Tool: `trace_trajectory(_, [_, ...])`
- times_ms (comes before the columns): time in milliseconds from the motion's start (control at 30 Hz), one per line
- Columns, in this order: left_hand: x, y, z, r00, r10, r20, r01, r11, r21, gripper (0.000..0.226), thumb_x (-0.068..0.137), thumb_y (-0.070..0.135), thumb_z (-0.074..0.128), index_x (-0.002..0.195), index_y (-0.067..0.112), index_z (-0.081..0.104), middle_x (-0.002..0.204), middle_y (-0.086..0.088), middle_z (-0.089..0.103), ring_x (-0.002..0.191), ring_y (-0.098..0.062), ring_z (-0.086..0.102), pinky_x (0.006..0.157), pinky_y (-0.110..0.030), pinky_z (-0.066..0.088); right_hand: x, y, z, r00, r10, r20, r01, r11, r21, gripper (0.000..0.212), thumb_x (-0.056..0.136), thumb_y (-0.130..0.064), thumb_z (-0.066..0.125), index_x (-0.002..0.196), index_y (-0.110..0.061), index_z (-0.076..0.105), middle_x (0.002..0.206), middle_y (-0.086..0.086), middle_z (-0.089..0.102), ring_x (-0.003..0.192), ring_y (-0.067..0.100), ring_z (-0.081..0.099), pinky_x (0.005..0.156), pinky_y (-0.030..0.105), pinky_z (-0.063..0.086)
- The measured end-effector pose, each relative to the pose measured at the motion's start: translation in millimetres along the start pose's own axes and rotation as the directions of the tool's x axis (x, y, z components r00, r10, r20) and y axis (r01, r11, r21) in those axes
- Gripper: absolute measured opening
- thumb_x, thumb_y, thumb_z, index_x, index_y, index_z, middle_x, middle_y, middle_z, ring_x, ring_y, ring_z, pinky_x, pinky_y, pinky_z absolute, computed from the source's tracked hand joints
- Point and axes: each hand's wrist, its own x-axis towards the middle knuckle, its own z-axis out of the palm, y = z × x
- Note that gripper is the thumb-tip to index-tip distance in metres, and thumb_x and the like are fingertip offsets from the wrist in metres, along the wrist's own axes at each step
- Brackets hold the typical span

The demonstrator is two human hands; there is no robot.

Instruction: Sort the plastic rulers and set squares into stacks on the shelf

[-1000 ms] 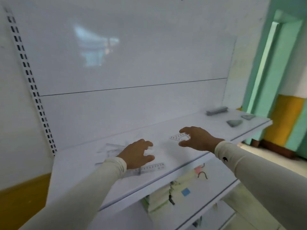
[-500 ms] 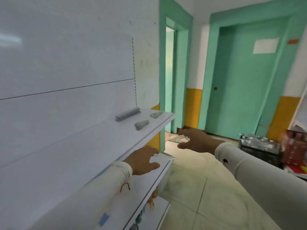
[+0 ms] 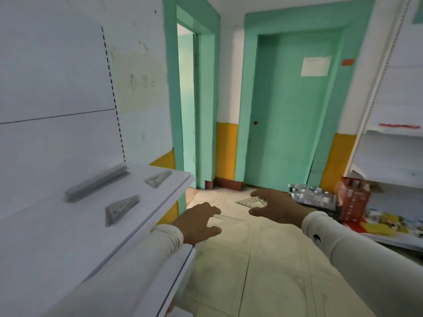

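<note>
Shelf (image 3: pixel 146 216) slid further left, left hand (image 3: pixel 196 223) now clear of it — clear set square (image 3: pixel 225 219) showing

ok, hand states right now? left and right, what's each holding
Left hand: grips a clear plastic set square, held off the shelf edge.
Right hand: pinches a clear plastic set square with printed markings, over the floor.
</note>
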Motion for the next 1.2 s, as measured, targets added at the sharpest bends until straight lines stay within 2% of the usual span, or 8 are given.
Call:
trace_trajectory(267, [152,-31,-37,0.998,0.055,-0.033,-0.055,0.998,0.006,0.055,0.092,0.045,0.055,0.142,0.028,0.038,0.143,0.004,0.041,0.132,-0.015,0.039,0.109,-0.033,0.033,132,36,-48,0.997,0.016,-0.081,-0.020,0.999,-0.047,0.058,0.082,-0.047,0.069,0.133,-0.025,0.053,0.128,0.001,0.059,0.112,0.020,0.056,0.094,0.032,0.046])
trace_trajectory(367, [190,-39,-38,0.997,0.071,-0.017,-0.070,0.997,0.042,0.055,0.092,0.045,0.054,0.142,0.028,0.038,0.143,0.003,0.041,0.131,-0.015,0.039,0.108,-0.032,0.033,168,53,-46,0.998,0.037,-0.044,-0.039,0.998,-0.046,0.060,0.082,-0.048,0.069,0.135,-0.026,0.051,0.130,0.000,0.058,0.113,0.020,0.054,0.094,0.031,0.044])
trace_trajectory(467, [226,-47,-40,0.998,0.063,-0.015,-0.063,0.997,0.049,0.055,0.093,0.047,0.053,0.142,0.028,0.037,0.144,0.004,0.040,0.132,-0.015,0.038,0.108,-0.031,0.032,206,69,-46,0.998,0.033,-0.044,-0.035,0.999,-0.035,0.058,0.082,-0.048,0.069,0.133,-0.027,0.052,0.126,-0.001,0.060,0.106,0.017,0.055,0.088,0.029,0.045])
trace_trajectory(733, [327,-59,-40,0.999,-0.005,-0.048,0.007,0.999,0.052,0.054,0.092,0.047,0.054,0.141,0.029,0.039,0.145,0.005,0.040,0.129,-0.015,0.042,0.107,-0.030,0.035,317,119,-50,0.998,-0.058,-0.001,0.058,0.998,-0.006,0.053,0.082,-0.046,0.069,0.129,-0.027,0.054,0.122,-0.002,0.062,0.098,0.015,0.057,0.084,0.027,0.048])
trace_trajectory(833, [359,-66,-42,0.994,-0.077,-0.076,0.080,0.996,0.031,0.055,0.092,0.048,0.054,0.142,0.030,0.037,0.142,0.005,0.042,0.129,-0.015,0.041,0.108,-0.032,0.036,372,134,-58,0.992,-0.125,0.021,0.125,0.992,0.002,0.055,0.082,-0.049,0.069,0.129,-0.026,0.054,0.124,-0.001,0.062,0.102,0.019,0.059,0.089,0.033,0.051])
trace_trajectory(1000, [382,-86,-65,0.958,-0.240,-0.155,0.249,0.968,0.040,0.056,0.095,0.046,0.051,0.145,0.028,0.034,0.144,0.004,0.039,0.134,-0.017,0.036,0.110,-0.034,0.031,458,128,-66,0.959,-0.276,0.057,0.275,0.961,0.027,0.061,0.080,-0.053,0.068,0.133,-0.028,0.051,0.132,-0.002,0.056,0.113,0.019,0.055,0.094,0.031,0.045])
trace_trajectory(1133, [358,-112,-81,0.874,-0.424,-0.237,0.432,0.902,-0.021,0.056,0.094,0.046,0.052,0.144,0.027,0.036,0.141,0.004,0.042,0.131,-0.017,0.038,0.108,-0.035,0.034,509,89,-49,0.898,-0.418,0.136,0.413,0.908,0.063,0.059,0.080,-0.053,0.068,0.132,-0.031,0.051,0.125,-0.001,0.060,0.101,0.019,0.061,0.088,0.031,0.049])
trace_trajectory(1200, [331,-124,-88,0.806,-0.532,-0.259,0.538,0.841,-0.052,0.055,0.094,0.045,0.052,0.144,0.027,0.036,0.141,0.003,0.041,0.133,-0.017,0.038,0.109,-0.037,0.034,525,59,-32,0.842,-0.511,0.171,0.507,0.859,0.070,0.059,0.081,-0.053,0.067,0.133,-0.030,0.051,0.130,0.000,0.057,0.106,0.019,0.058,0.090,0.030,0.046])
